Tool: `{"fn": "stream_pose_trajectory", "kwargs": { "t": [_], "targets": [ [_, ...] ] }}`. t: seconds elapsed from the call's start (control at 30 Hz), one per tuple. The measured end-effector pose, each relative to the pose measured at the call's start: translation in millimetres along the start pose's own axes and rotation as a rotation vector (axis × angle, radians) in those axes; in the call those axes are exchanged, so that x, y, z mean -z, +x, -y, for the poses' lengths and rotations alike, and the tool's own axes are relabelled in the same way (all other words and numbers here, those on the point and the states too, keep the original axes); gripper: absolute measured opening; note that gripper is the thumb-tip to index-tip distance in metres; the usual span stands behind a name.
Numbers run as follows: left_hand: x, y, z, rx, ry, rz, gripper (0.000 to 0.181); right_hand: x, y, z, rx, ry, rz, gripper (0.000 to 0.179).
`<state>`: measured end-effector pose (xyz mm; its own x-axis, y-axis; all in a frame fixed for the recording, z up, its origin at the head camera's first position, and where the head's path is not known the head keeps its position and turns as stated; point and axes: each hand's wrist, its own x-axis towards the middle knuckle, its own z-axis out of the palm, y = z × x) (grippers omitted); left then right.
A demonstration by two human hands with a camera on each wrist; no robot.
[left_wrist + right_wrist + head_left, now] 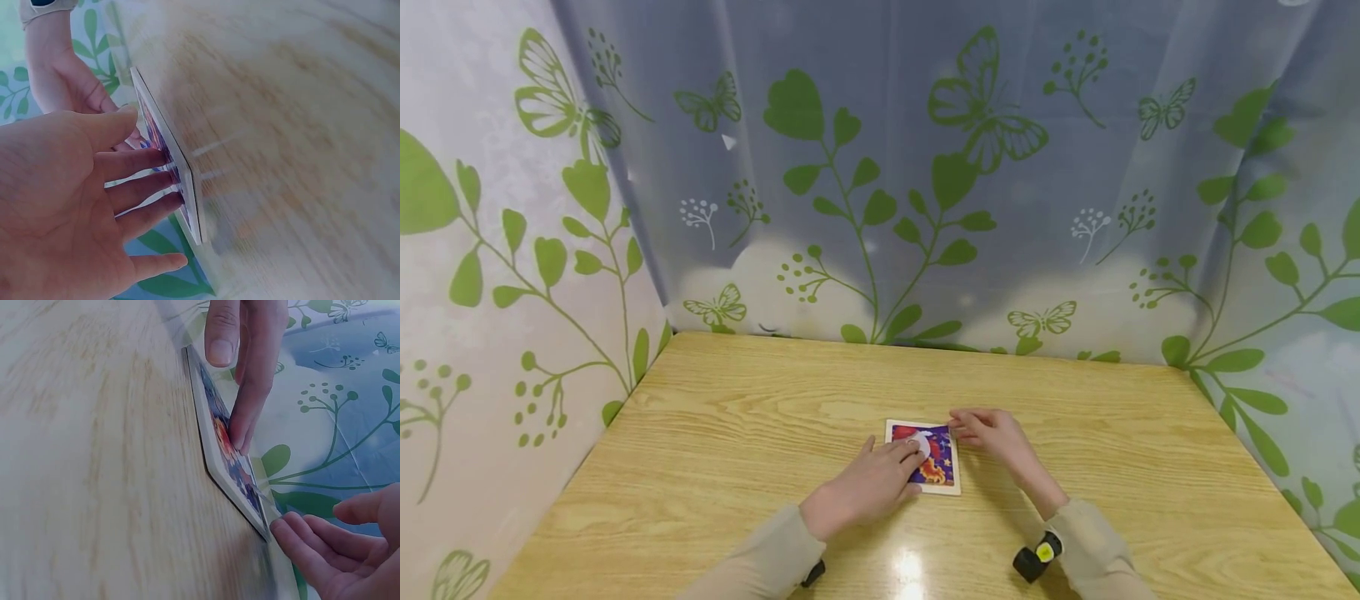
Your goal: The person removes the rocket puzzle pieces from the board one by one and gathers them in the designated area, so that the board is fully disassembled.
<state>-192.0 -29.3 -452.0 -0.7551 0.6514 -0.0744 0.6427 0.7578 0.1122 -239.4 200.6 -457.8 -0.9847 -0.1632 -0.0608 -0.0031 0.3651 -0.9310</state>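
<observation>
A thin square picture board with a white border and a purple, red and yellow picture lies flat on the table. My left hand rests on its left part, fingers stretched out and tips pressing the picture, as the left wrist view also shows. Those fingers cover part of the picture, next to a white shape. At the board's far right corner is my right hand. In the right wrist view its fingers reach out beside that corner, with the thumb apart from them; whether they touch the edge is unclear.
The wood-grain table extends around the board on all sides. Behind it and at both sides hang curtains printed with green leaves and butterflies. A black strap device with a yellow spot sits at the right wrist.
</observation>
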Motion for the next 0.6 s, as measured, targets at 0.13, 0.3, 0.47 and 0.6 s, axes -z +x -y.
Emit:
{"fn": "stream_pose_trajectory", "kwargs": {
  "t": [0.13, 0.3, 0.47, 0.6],
  "targets": [
    [0.6, 0.8, -0.2, 0.003, 0.002, 0.004, 0.053, -1, 2.3, -1, -0.029, 0.055, -0.007, 0.04],
    [1.8, 0.5, -0.5, 0.003, -0.005, 0.003, 0.053, -2, 6.8, -4, -0.069, 0.07, -0.019, 0.041],
    [0.9, 0.4, -0.4, -0.001, -0.001, -0.011, 0.052, -2, 10.7, -5, -0.046, 0.048, 0.008, 0.039],
    [1.1, -0.1, -0.4, -0.008, -0.001, -0.024, 0.051, -2, 12.8, -4, -0.023, 0.035, 0.042, 0.036]
  ]
}}
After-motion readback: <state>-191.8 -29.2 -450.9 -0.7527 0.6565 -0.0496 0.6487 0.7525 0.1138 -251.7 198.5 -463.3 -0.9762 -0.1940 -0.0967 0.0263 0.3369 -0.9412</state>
